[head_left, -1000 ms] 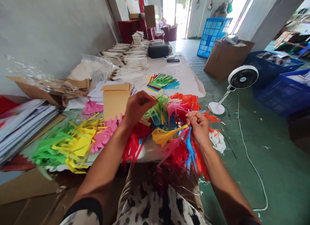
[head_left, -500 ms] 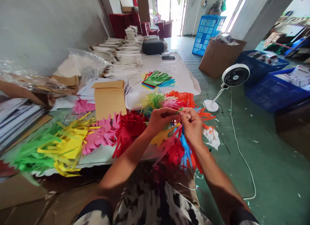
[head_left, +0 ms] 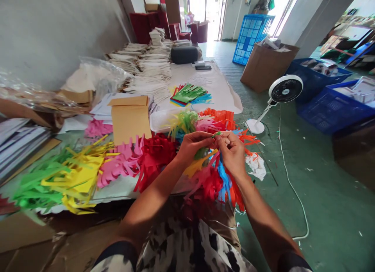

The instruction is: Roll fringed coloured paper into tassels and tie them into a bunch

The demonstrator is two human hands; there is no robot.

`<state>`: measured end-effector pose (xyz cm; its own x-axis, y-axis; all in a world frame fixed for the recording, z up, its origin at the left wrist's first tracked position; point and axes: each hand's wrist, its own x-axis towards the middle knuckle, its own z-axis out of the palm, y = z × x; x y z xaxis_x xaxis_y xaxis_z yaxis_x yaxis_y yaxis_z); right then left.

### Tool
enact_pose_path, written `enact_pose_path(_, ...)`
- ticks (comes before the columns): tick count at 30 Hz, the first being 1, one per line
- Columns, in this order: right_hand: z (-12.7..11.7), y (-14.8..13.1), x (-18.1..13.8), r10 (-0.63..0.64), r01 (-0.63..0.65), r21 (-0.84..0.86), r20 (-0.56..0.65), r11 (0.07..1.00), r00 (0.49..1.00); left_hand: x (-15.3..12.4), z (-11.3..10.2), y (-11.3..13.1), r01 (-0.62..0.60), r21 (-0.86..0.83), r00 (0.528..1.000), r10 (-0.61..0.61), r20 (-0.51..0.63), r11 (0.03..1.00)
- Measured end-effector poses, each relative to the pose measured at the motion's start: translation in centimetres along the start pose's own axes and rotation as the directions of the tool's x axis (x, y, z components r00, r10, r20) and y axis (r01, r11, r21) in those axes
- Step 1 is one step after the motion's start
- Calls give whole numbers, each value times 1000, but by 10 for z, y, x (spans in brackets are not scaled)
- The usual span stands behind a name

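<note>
My left hand (head_left: 193, 145) and my right hand (head_left: 233, 151) meet over a bunch of coloured fringed paper (head_left: 213, 174) that hangs from them over the table edge. Both hands are closed in a pinch, and a small green strip (head_left: 217, 134) shows between the fingertips. Red, pink, yellow and blue fringes trail down below my right hand. Behind the hands lie green fringes (head_left: 183, 121) and orange fringes (head_left: 221, 116). A red fringe heap (head_left: 156, 151) sits just left of my left wrist.
Pink (head_left: 117, 164), yellow (head_left: 77, 178) and green (head_left: 35, 188) fringed paper lie along the table's near left. A brown envelope (head_left: 129, 118) and a flat stack of coloured sheets (head_left: 189, 94) lie further back. A white fan (head_left: 281, 94) with its cord, blue crates (head_left: 331, 108) and a cardboard box (head_left: 268, 63) stand on the floor to the right.
My left hand came in from the left and joined my right hand at the bunch. Since half a second ago the hands have barely shifted.
</note>
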<state>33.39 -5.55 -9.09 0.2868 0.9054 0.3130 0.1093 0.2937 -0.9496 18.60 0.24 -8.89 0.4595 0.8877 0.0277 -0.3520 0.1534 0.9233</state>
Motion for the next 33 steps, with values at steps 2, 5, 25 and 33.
enact_pose_path(2,-1,1,-1,-10,10,-10,11,1000,1000,0,-1,-1,11,6,1000,-11,-2,1000)
enact_pose_path(5,-2,1,-1,-19,19,-23,20,1000,1000,-1,-1,-3,-10,54,1000,11,-20,998)
enact_pose_path(25,0,7,-7,5,-1,-250,15,968,1000,-9,-2,-5,-377,840,838,531,129,391)
enact_pose_path(33,2,8,-4,37,-37,-286,-4,957,999,-8,1,-6,-237,665,895,425,-133,708)
